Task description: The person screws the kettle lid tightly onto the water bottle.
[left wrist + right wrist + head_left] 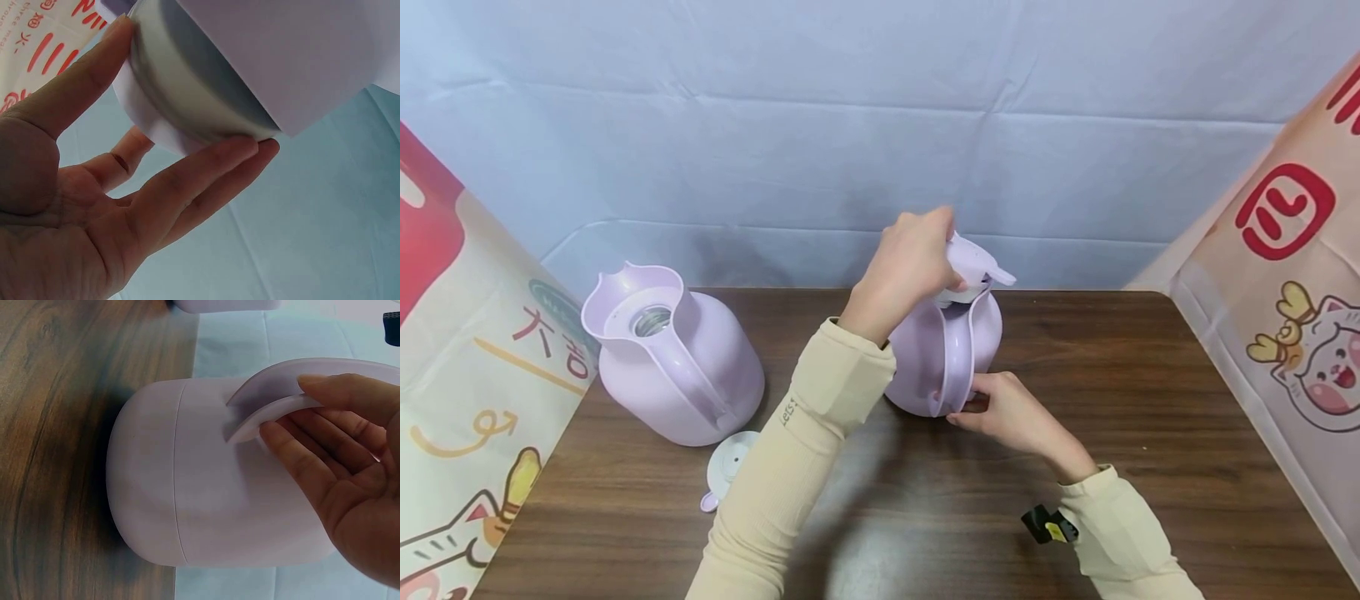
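Observation:
A lilac thermos jug (917, 367) stands upright near the table's back edge. My left hand (908, 262) grips its lid (972, 260) by the sides, holding it tilted at the mouth. The left wrist view shows thumb and fingers spread around the lid's white lower part (187, 94), close beside the jug's rim (312, 69). Low on the handle (958, 358), my right hand (1011, 412) holds on with thumb and fingers; in the right wrist view the fingers curl around the handle (272, 412).
A second lilac jug (730, 350) without a lid stands at the left, its mouth open. In front of it lies a round white lid (722, 467), partly behind my left sleeve. A black strap (1041, 525) hangs by the right cuff. Printed cloths flank both sides.

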Demonstrator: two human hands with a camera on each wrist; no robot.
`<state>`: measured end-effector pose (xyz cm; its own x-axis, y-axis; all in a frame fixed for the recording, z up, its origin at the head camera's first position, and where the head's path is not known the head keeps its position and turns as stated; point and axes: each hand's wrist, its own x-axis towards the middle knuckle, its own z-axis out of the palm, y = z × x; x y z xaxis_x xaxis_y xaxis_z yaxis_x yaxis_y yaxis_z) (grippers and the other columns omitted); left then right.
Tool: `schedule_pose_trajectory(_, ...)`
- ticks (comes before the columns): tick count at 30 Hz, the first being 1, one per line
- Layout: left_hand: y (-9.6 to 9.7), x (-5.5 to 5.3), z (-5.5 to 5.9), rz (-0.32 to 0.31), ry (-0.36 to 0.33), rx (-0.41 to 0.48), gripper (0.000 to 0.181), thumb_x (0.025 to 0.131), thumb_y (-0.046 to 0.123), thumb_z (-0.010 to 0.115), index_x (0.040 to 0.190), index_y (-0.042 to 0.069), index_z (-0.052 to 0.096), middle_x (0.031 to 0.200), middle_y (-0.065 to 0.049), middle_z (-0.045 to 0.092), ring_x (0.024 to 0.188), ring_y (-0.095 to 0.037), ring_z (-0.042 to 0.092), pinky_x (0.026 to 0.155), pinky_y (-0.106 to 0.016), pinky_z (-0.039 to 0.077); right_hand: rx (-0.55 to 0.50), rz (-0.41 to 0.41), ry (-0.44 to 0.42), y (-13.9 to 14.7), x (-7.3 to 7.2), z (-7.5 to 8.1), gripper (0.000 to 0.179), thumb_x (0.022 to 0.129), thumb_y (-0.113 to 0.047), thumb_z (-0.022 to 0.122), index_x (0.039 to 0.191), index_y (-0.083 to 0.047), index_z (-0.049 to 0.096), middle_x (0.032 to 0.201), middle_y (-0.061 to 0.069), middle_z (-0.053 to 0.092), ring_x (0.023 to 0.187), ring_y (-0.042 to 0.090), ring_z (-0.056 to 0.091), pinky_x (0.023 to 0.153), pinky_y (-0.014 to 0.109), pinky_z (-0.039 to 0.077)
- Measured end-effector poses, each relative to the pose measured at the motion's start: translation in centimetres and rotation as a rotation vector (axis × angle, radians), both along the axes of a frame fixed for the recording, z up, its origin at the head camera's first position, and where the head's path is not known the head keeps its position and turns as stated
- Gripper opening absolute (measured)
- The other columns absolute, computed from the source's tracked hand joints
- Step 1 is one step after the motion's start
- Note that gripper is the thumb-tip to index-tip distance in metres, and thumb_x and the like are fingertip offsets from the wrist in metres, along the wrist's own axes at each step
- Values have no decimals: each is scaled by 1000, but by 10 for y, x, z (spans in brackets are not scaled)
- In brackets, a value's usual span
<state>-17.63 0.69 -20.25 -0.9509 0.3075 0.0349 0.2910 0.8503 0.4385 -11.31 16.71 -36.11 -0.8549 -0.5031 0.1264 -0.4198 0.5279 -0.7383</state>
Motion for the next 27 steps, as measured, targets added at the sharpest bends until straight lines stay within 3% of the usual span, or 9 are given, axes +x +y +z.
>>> schedule_pose_trajectory(9, -2, -2, -2, 21, -28, 4, 47, 68, 24, 81, 103, 10, 53, 94, -3, 58, 86, -23, 54, 73, -31, 42, 9, -11, 10, 0, 1, 1, 18, 72, -3, 74, 90, -5, 69, 81, -1, 67, 75, 7, 60, 66, 25, 49)
schedule_pose_trajectory(16, 0, -5, 2, 18, -45, -58, 50, 70, 36, 78, 107, 11, 55, 97, -1, 59, 87, -19, 54, 75, -29, 42, 12, -15, 15, 0, 0, 1, 18, 72, -4, 74, 90, -6, 69, 81, -1, 67, 75, 8, 60, 66, 25, 49)
schedule_pose_trajectory(27, 1, -8, 0, 30, -71, -54, 60, 71, 41, 76, 123, 17, 58, 115, 1, 59, 100, -17, 52, 82, -28, 41, 11, -9, 23, -1, 1, 0, 18, 72, -3, 74, 89, -4, 68, 81, 0, 67, 74, 7, 60, 65, 24, 50)
